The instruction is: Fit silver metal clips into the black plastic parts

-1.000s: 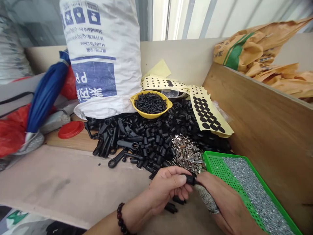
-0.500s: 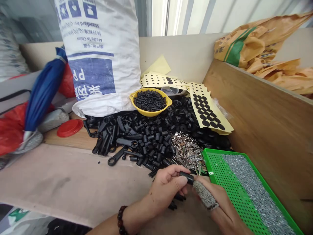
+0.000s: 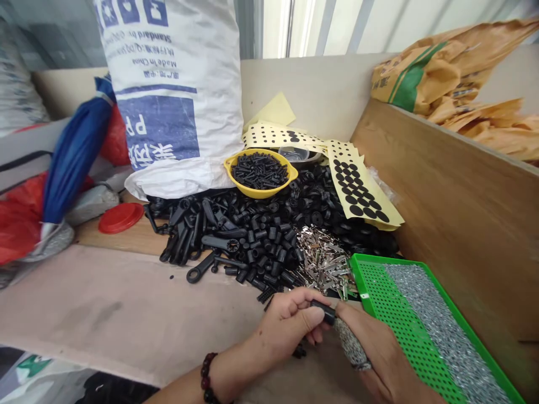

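My left hand (image 3: pixel 290 320) pinches a short black plastic cylinder (image 3: pixel 323 311) between thumb and fingers. At the cylinder's right end, my right hand (image 3: pixel 370 342) is closed around it, and a grey knitted sleeve (image 3: pixel 351 342) covers its thumb. The right fingertips are hidden behind the thumb. Partly covered by my left hand, a few small black parts (image 3: pixel 299 352) lie on the table. Just beyond my hands are a heap of black cylinders (image 3: pixel 269 252) and a pile of shiny metal clips (image 3: pixel 322 261).
A green perforated tray (image 3: pixel 385 314) of small silvery pieces stands at right, beside a wooden partition (image 3: pixel 455 196). Behind are black handle-like parts (image 3: pixel 181 238), a yellow bowl (image 3: pixel 259 194) of black screw-like pieces, sticker sheets (image 3: pixel 357 191) and a white sack (image 3: pixel 181 112). A red lid (image 3: pixel 120 217) lies left.
Both hands have shifted slightly down with the cylinder between them. My right hand has turned a little, and the loose parts underneath are more covered.
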Available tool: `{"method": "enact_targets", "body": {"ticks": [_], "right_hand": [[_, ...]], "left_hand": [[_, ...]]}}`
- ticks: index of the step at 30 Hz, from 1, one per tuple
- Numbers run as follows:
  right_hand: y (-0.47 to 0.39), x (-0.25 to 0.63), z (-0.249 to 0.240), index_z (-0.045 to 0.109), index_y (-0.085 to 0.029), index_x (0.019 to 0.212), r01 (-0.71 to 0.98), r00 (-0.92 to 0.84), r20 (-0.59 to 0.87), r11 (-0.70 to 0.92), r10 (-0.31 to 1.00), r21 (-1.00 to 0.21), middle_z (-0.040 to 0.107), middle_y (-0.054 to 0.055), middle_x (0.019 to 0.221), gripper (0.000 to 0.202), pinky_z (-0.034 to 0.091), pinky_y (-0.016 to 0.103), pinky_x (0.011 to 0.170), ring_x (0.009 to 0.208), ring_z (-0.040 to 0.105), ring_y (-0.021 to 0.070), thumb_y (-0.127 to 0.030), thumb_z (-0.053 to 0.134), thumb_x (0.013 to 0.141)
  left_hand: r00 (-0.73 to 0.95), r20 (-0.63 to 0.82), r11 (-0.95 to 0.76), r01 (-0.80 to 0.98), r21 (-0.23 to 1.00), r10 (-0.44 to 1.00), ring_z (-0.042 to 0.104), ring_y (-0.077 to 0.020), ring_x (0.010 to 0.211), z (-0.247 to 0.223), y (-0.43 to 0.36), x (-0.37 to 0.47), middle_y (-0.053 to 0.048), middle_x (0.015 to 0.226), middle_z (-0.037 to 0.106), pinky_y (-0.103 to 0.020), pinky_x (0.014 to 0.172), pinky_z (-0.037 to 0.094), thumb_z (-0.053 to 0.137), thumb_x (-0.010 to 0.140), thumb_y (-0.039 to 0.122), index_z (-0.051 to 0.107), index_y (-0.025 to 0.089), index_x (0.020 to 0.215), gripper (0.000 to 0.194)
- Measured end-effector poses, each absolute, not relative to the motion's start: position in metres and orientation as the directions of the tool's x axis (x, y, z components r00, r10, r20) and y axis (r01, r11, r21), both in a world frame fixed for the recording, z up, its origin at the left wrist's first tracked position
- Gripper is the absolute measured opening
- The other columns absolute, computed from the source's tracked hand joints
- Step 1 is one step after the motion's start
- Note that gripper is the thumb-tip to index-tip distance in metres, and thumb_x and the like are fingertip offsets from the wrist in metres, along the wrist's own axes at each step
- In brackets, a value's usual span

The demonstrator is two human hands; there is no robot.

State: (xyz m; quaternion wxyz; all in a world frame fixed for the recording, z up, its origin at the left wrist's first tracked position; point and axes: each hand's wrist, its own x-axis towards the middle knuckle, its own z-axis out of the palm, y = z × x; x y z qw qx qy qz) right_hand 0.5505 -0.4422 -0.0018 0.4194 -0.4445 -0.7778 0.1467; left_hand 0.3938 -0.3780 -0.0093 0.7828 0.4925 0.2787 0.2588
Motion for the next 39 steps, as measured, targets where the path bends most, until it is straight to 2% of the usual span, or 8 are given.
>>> {"method": "enact_targets", "body": {"ticks": [3,6,11,16,20,25,32,39], "right_hand": [[-0.443,0.553,-0.008,0.047,-0.025,0.126,0.512,-0.229,0.425,0.480,0.876,-0.713,0.064,0.004,0.083,0.036,0.050,0.025,0.066,0.073,0.062,0.0184,-0.033,0.027,0.098],[-0.448,0.556,-0.026,0.059,-0.022,0.095,0.370,-0.155,0.191,0.236,0.969,-0.899,0.061,0.003,0.078,0.032,0.049,0.026,0.065,0.071,0.060,0.0190,-0.038,0.032,0.096],[-0.455,0.559,-0.040,0.045,-0.021,0.061,0.272,0.057,-0.044,-0.058,0.997,-0.961,0.050,-0.001,0.057,0.042,0.042,0.024,0.048,0.053,0.050,0.0155,-0.045,0.034,0.094],[-0.452,0.560,-0.017,0.059,-0.022,0.094,0.438,-0.100,0.260,0.278,0.960,-0.855,0.066,0.004,0.084,0.024,0.051,0.027,0.068,0.075,0.062,0.0200,-0.032,0.037,0.093],[-0.448,0.561,-0.011,0.051,-0.023,0.120,0.533,-0.219,0.428,0.475,0.877,-0.700,0.066,0.007,0.107,0.032,0.050,0.027,0.083,0.097,0.063,0.0203,-0.021,0.035,0.092],[-0.450,0.558,-0.015,0.056,-0.022,0.112,0.508,-0.181,0.355,0.396,0.917,-0.765,0.067,0.007,0.099,0.028,0.051,0.029,0.081,0.086,0.064,0.0203,-0.025,0.035,0.093],[-0.460,0.551,-0.030,0.059,-0.021,0.070,0.346,0.005,0.004,0.002,1.000,-0.938,0.058,0.002,0.059,0.038,0.047,0.025,0.054,0.058,0.057,0.0179,-0.039,0.035,0.093],[-0.453,0.554,-0.018,0.061,-0.021,0.092,0.453,-0.120,0.212,0.244,0.970,-0.858,0.065,0.005,0.077,0.027,0.051,0.030,0.064,0.070,0.063,0.0214,-0.032,0.037,0.089]], "left_hand": [[0.712,-0.141,0.325,-0.129,0.937,0.688,0.047,-0.0080,0.051,-0.011,-0.379,0.394,0.000,0.065,0.054,-0.019,0.050,0.039,0.062,0.074,0.057,0.062,0.011,0.097,0.051],[0.685,-0.042,0.146,-0.094,0.985,0.727,0.050,-0.0100,0.054,-0.012,-0.381,0.393,0.000,0.063,0.054,-0.020,0.053,0.040,0.055,0.083,0.049,0.064,0.013,0.100,0.042],[0.674,0.186,-0.253,0.003,0.967,0.715,0.061,-0.0159,0.075,-0.010,-0.382,0.392,-0.005,0.085,0.068,-0.025,0.073,0.046,0.049,0.089,0.029,0.065,0.017,0.106,0.026],[0.773,0.156,-0.353,0.094,0.931,0.615,0.062,-0.0183,0.099,0.005,-0.377,0.390,-0.008,0.109,0.068,-0.026,0.088,0.045,0.047,0.092,0.025,0.063,0.017,0.114,0.029],[0.790,0.105,-0.336,0.133,0.933,0.604,0.062,-0.0191,0.103,0.011,-0.373,0.388,-0.008,0.112,0.068,-0.028,0.093,0.044,0.047,0.091,0.021,0.064,0.015,0.113,0.028],[0.732,0.116,-0.307,0.132,0.942,0.672,0.065,-0.0178,0.091,0.004,-0.375,0.388,-0.004,0.099,0.071,-0.026,0.085,0.048,0.054,0.084,0.014,0.067,0.017,0.100,0.021],[0.750,0.435,-0.687,0.036,0.725,0.499,0.062,-0.0176,0.086,-0.003,-0.375,0.385,-0.009,0.093,0.067,-0.027,0.079,0.048,0.043,0.091,0.016,0.056,0.014,0.103,0.017],[0.812,0.183,-0.515,0.162,0.842,0.554,0.059,-0.0160,0.083,0.002,-0.372,0.383,-0.004,0.091,0.065,-0.026,0.079,0.045,0.045,0.090,0.017,0.058,0.019,0.100,0.016]]}}
